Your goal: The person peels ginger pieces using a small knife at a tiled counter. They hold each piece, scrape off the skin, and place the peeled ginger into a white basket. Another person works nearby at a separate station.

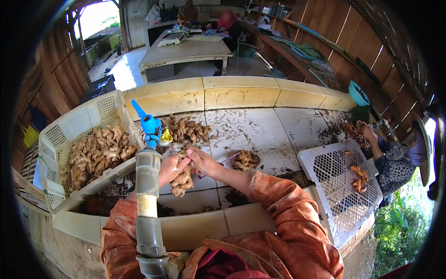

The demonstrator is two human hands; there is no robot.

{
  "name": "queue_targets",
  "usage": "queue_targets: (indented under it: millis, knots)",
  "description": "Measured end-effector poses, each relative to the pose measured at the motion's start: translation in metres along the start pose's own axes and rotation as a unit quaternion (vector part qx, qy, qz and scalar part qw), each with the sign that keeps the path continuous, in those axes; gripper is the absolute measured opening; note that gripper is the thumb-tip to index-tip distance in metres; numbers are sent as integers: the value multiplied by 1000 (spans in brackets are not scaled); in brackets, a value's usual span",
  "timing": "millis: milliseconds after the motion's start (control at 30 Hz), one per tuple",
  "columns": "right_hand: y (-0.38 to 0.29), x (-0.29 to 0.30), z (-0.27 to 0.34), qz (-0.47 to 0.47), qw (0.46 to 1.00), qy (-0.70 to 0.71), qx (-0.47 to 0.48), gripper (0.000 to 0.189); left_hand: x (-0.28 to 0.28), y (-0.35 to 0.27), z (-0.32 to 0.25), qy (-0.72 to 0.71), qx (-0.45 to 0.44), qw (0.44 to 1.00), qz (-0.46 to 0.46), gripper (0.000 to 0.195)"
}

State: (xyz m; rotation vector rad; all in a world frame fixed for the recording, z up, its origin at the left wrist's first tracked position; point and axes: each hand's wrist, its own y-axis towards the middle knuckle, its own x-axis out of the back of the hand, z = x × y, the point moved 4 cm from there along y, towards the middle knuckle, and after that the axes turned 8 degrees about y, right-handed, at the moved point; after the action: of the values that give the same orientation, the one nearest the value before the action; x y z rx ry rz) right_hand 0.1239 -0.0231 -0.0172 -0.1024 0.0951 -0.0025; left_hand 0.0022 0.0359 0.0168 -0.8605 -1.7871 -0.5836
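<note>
Both my hands hold a wet, pale-brown piece of ginger root (pixel 182 182) just right of a grey plastic pipe (pixel 147 174) with a blue tap (pixel 150 125). My left hand (pixel 171 170) grips its left side, partly behind the pipe. My right hand (pixel 203 161) holds the upper right of the root, along with a thin purple-handled tool (pixel 228 158), perhaps a brush or knife, whose other end is hidden. Soiled ginger (pixel 190 129) lies in a heap beyond the tap, and another ginger root (pixel 245 160) sits to the right on the tiles.
A white plastic crate (pixel 82 108) of ginger stands at left. At right, a grey perforated crate (pixel 331 174) bears orange root pieces (pixel 359 179). A co-worker (pixel 393 160) handles reddish roots beyond it. The tiled trough's raised rim (pixel 240 92) crosses ahead; two people sit behind the table (pixel 184 52).
</note>
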Motion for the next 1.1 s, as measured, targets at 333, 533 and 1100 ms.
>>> queue_targets:
  millis: [333,533,1100]
  knots:
    - [-4,-2,4,-4,1000,-14,-1,46,1,-1,-1,-5,-14,1000,-1,53]
    - [-5,-5,6,-11,998,-23,53,44,4,-3,-2,-29,-46,997,-55,53]
    - [-5,-4,0,10,999,-29,-10,54,-1,-3,-2,-76,-72,994,-35,56]
